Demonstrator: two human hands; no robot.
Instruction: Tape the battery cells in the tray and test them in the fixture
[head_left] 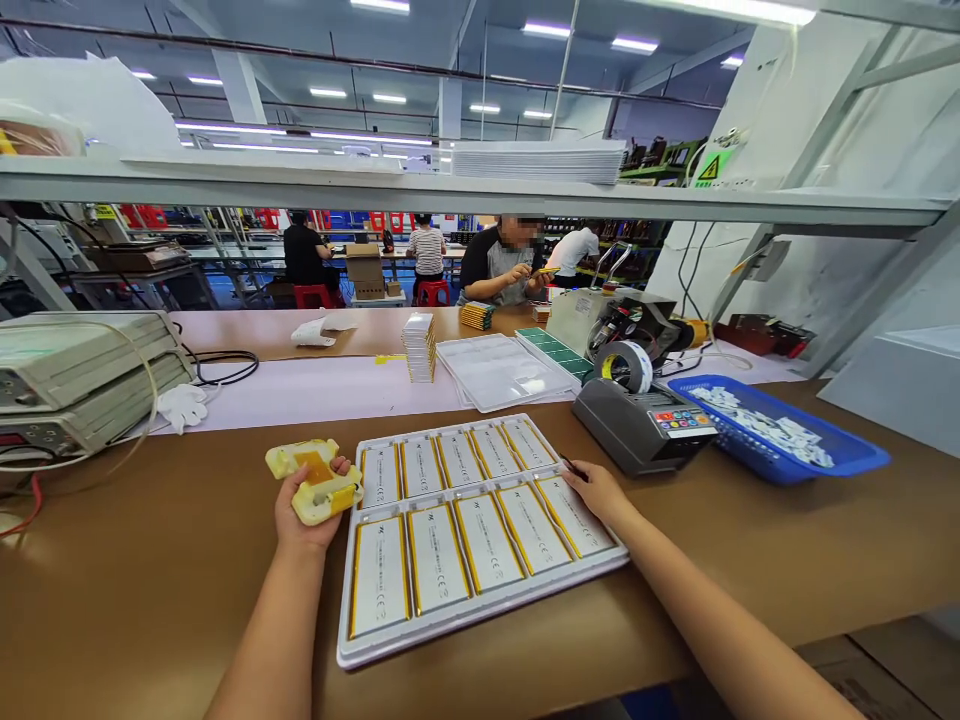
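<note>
— Where's the yellow fixture point(328, 498)?
— Left of centre: the left grip point(297, 520) clamps it, presumably steadying it beside the tray point(525, 588).
— Right grip point(600, 492)?
— Closed on a dark tool point(574, 468), tray's right edge.

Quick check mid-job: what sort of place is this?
Probably a factory workshop, perhaps for electronics: there's a tray of ten flat, battery-like packs, a tape dispenser near it, and people seated in the background.
</note>
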